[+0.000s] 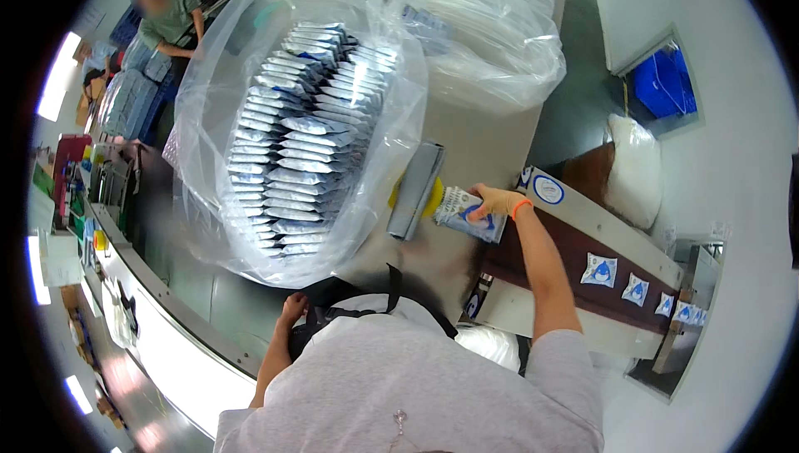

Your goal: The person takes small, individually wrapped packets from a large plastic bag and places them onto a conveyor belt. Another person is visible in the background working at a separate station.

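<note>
My right hand [497, 201], with an orange band at its wrist, grips a white-and-blue sealed packet [460, 210] over the table, at the near end of the conveyor. Whether more packets lie stacked under it I cannot tell. My left hand [292, 308] hangs at my waist beside a black bag or apron [331, 296], its fingers curled with nothing visible in them. Ahead on the table, a large clear plastic bag [405, 112] gapes around stacked rows of similar packets [304, 170]. Between that bag and my right hand lies a grey roll [415, 191] with a yellow round object behind it.
Several packets [599, 270] ride the brown conveyor belt [559, 257] between pale side rails at right. More clear plastic [478, 32] covers the table's far end. A blue bin [663, 82] shows through a wall opening. At far left, a person [171, 24] sits by wrapped stacks.
</note>
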Available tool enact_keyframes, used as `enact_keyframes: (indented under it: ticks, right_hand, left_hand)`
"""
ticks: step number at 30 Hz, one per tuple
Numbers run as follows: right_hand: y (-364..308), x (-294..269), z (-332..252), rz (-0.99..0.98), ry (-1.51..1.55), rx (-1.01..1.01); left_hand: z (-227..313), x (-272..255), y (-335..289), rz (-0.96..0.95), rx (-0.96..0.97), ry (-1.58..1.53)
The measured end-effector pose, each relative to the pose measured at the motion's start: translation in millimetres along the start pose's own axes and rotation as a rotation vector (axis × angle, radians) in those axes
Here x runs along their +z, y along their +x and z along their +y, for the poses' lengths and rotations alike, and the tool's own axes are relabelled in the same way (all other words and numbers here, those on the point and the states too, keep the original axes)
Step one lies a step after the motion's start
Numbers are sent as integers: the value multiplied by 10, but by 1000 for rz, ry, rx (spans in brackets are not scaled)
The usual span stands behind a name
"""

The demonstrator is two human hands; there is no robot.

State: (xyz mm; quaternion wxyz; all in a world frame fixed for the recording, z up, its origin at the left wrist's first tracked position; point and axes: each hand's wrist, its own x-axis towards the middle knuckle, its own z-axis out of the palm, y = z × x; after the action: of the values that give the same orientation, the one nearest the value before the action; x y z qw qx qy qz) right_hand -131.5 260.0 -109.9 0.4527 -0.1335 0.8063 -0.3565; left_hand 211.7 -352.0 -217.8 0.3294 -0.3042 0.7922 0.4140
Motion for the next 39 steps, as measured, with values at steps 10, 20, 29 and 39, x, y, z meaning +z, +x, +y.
enact_keyframes:
  ticks: [10, 20, 29, 39]
  right_hand:
    - [-623, 1807, -985, 563, -836, 126]
    - [-926, 1984, -1192, 296, 792, 158]
    - [-31, 38, -2576, 455, 370, -473]
    - [2166, 3, -3911, 602, -1110, -52]
  left_hand:
    - [-59, -42, -108, 1, -142, -83]
    - [-155, -143, 701, -51, -52, -187]
    - [-439, -237, 646, -65, -146, -136]
    - [-550, -290, 610, 87, -39, -295]
